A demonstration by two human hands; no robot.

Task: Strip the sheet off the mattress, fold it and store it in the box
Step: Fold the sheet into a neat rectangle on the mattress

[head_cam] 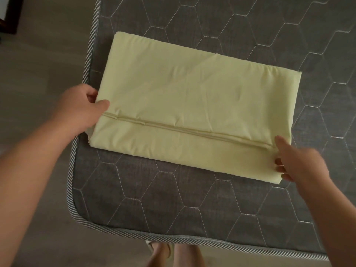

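- Left hand (77, 110) grip: clamped on the left end of the pale yellow folded cotton sheet (192, 105), with the thumb on top and the fingers tucked under the stack.
- Right hand (302, 166) grip: the thumb lies on top of the sheet's right end and the fingers curl at its edge. Motion blur prevents confirming whether this grip is closed.
- Location: the sheet lies flat as a long rectangle on the bare grey hexagon-quilted mattress (154, 199), near its near left corner. The sheet's left end reaches the mattress's left edge.
- Status (judgement): stripping is complete, folding is far along, and storage is outstanding.
- Risk: if only the top layers are lifted, the stacked layers could slide and fan open, undoing the fold.
- Risk: uneven tension between the two ends could skew the next fold.
- Risk: the left end could slip over the mattress edge toward the floor (38, 64).
- Containers: none visible. The storage box is not in view.
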